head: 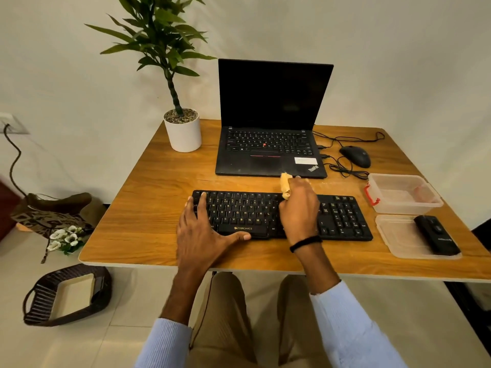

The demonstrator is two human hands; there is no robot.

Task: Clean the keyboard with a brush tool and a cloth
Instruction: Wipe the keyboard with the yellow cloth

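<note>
- Head view, looking down over a wooden table onto a black keyboard, flat under both hands and close to the near table edge.
- Left hand: spread open, fingers straight on the left-side keys, thumb along the space bar, pinning the keyboard down.
- Right hand: curled round a bunched tan cloth, over the upper key rows right of centre, cloth poking out beyond the knuckles.
- Brush tool: not made out anywhere.
- Handling, as a judgement: keyboard probably light, rigid plastic, likely to slide on smooth wood; best steadied by flat pressure on the frame or front edge. Cloth soft and limp; best kept bunched for firm wiping.
- Just beyond the right hand: open laptop, front edge near the cloth, leaving little room for forward strokes.
- Right of the right hand: clear plastic container, a lid bearing a black device, and further off a mouse with loose cable.
- Left of the left hand: bare wood, widest room for sideways strokes; potted plant well beyond.
</note>
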